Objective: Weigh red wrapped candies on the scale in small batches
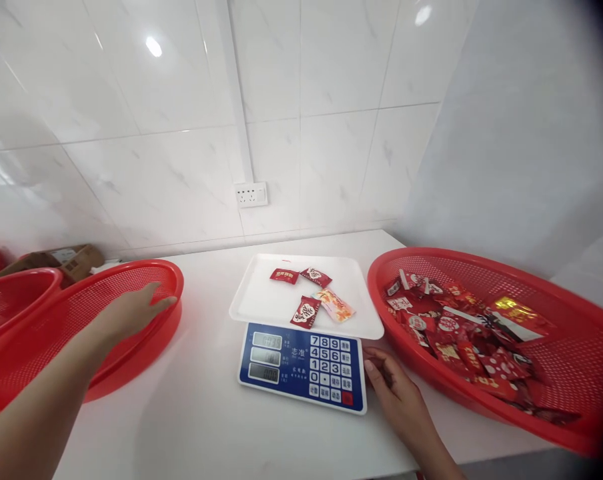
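A blue-faced electronic scale (304, 365) stands on the white table, carrying a white tray (261, 297) with several small red and orange snack packets (306, 311). My left hand (131, 308) lies flat with fingers stretched out over the rim of an empty red mesh basket (41, 347) on the left. My right hand (396, 393) rests on the table just right of the scale's keypad, fingers loosely curled, holding nothing I can see. On the right, a red mesh basket (571, 373) holds a heap of red packets (461, 333).
A second red basket (11, 293) sits at the far left with a cardboard box (66, 257) behind it. A white tiled wall with a power socket (251, 195) runs along the back. A white wall closes the right side.
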`<state>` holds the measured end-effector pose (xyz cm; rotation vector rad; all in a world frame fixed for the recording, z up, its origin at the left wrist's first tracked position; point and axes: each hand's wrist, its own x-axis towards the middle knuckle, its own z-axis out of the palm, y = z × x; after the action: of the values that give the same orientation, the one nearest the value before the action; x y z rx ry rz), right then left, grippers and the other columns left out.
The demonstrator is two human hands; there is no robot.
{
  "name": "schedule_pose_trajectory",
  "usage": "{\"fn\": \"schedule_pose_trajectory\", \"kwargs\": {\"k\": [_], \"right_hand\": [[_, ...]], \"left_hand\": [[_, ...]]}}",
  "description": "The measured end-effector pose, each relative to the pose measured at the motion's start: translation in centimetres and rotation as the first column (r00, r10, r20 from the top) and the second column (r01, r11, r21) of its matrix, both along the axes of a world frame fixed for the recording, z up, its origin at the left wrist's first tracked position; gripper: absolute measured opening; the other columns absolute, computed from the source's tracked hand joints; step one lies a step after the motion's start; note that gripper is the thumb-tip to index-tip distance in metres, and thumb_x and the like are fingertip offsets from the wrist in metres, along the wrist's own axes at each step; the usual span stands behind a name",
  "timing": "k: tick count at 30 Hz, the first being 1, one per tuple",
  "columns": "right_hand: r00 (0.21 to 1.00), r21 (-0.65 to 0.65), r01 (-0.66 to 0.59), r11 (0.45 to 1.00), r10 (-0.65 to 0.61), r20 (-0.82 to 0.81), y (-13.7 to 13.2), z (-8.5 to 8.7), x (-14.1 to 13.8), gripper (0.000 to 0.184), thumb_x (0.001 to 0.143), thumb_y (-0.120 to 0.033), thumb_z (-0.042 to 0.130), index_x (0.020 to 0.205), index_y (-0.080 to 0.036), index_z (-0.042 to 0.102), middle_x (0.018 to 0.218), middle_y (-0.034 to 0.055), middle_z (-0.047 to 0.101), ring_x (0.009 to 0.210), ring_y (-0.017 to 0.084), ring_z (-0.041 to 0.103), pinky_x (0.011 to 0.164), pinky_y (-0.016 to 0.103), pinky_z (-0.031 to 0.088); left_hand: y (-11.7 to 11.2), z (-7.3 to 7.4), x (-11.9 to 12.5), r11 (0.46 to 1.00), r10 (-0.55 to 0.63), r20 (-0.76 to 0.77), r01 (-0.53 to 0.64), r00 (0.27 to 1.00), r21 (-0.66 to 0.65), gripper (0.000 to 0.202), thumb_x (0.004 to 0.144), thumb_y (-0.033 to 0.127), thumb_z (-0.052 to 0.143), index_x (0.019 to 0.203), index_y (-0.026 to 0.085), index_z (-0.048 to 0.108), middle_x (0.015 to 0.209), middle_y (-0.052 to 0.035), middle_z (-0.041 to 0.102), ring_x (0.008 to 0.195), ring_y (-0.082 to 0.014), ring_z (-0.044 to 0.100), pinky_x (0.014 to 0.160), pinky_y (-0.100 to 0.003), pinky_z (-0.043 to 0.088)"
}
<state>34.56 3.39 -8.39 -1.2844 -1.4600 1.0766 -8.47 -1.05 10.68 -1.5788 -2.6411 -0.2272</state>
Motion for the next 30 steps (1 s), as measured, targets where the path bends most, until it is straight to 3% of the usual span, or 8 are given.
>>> {"fn": "schedule_pose_trajectory", "kwargs": {"k": [3, 6, 10, 13, 17, 22, 26, 30], "right_hand": [[1.0, -0.001, -0.017, 1.0, 0.017, -0.009, 0.0, 0.1, 0.0, 0.04, 0.081, -0.05, 0.05, 0.108, -0.02, 0.054, 0.112, 0.0102, 0.064, 0.097, 0.022, 0.062, 0.083, 0.034, 0.051], [1.0, -0.006, 0.0, 1.0, 0.0, 0.031, 0.0, 0.1, 0.0, 0.041, 0.082, -0.051, 0.049, 0.108, -0.02, 0.054, 0.111, 0.0102, 0.064, 0.098, 0.023, 0.062, 0.083, 0.034, 0.051], [0.999, 0.001, 0.028, 1.0, -0.028, 0.044, -0.1, 0.2, 0.0, 0.042, 0.08, -0.051, 0.05, 0.107, -0.02, 0.055, 0.112, 0.0106, 0.064, 0.1, 0.023, 0.061, 0.082, 0.033, 0.051], [0.999, 0.004, 0.021, 1.0, -0.021, 0.042, -0.1, 0.3, -0.1, 0.041, 0.079, -0.05, 0.051, 0.107, -0.02, 0.056, 0.11, 0.0099, 0.065, 0.098, 0.023, 0.062, 0.079, 0.033, 0.052], [0.998, 0.023, 0.03, 0.999, -0.031, 0.052, 0.1, 0.3, -0.2, 0.042, 0.079, -0.051, 0.051, 0.108, -0.02, 0.056, 0.105, 0.0093, 0.067, 0.095, 0.023, 0.063, 0.078, 0.033, 0.052], [0.999, 0.033, 0.03, 0.999, -0.031, 0.017, 0.0, 0.0, -0.1, 0.041, 0.08, -0.052, 0.051, 0.106, -0.02, 0.056, 0.106, 0.0091, 0.066, 0.092, 0.022, 0.064, 0.079, 0.034, 0.053], [0.999, 0.023, 0.035, 0.999, -0.035, 0.024, -0.1, -0.1, 0.0, 0.042, 0.081, -0.052, 0.05, 0.108, -0.02, 0.054, 0.105, 0.0094, 0.066, 0.094, 0.023, 0.064, 0.078, 0.034, 0.053], [1.0, 0.04, 0.02, 0.999, -0.02, 0.001, -0.1, 0.0, -0.1, 0.037, 0.081, -0.048, 0.052, 0.107, -0.021, 0.056, 0.101, 0.0089, 0.068, 0.094, 0.024, 0.064, 0.076, 0.034, 0.054]], "left_hand": [[0.3, -2.0, 1.2, 0.991, -0.049, 0.033, 0.052, 0.998, -0.123, 0.061, 0.077, 0.046, 0.046, 0.128, 0.013, 0.043, 0.052, -0.0006, 0.057, 0.06, -0.0282, 0.061, 0.055, -0.035, 0.045], [1.7, -2.9, 2.6, 0.98, -0.126, 0.049, 0.132, 0.991, -0.15, 0.061, 0.082, 0.036, 0.038, 0.138, 0.015, 0.027, 0.053, -0.0001, 0.057, 0.056, -0.0261, 0.06, 0.052, -0.033, 0.043], [3.8, -2.3, 4.1, 0.959, -0.224, 0.071, 0.233, 0.972, -0.162, 0.066, 0.081, 0.045, 0.04, 0.14, 0.016, 0.026, 0.071, -0.0085, 0.066, 0.065, -0.0299, 0.063, 0.054, -0.037, 0.046], [5.8, -1.6, 6.6, 0.937, -0.331, 0.046, 0.334, 0.943, -0.105, 0.061, 0.084, 0.048, 0.036, 0.135, 0.016, 0.035, 0.113, -0.0184, 0.062, 0.103, -0.0364, 0.058, 0.076, -0.047, 0.047], [9.4, -1.6, 11.6, 0.802, -0.594, 0.05, 0.596, 0.803, -0.047, 0.047, 0.089, 0.035, 0.029, 0.135, 0.023, 0.035, 0.144, -0.0041, 0.038, 0.135, -0.0194, 0.027, 0.107, -0.035, 0.027], [13.1, -3.2, 15.7, 0.671, -0.73, 0.103, 0.737, 0.676, -0.083, 0.044, 0.084, 0.028, 0.043, 0.129, 0.025, 0.044, 0.133, -0.0049, 0.051, 0.126, -0.0193, 0.042, 0.1, -0.029, 0.035], [13.0, -2.8, 14.0, 0.739, -0.671, 0.059, 0.673, 0.739, -0.028, 0.039, 0.082, 0.025, 0.044, 0.12, 0.027, 0.05, 0.116, -0.0057, 0.057, 0.098, -0.019, 0.06, 0.082, -0.029, 0.046], [10.5, 0.0, 8.9, 0.895, -0.43, -0.038, 0.432, 0.902, 0.116, 0.041, 0.085, 0.032, 0.036, 0.124, 0.022, 0.044, 0.12, -0.0139, 0.049, 0.103, -0.0299, 0.055, 0.078, -0.041, 0.046]]}}
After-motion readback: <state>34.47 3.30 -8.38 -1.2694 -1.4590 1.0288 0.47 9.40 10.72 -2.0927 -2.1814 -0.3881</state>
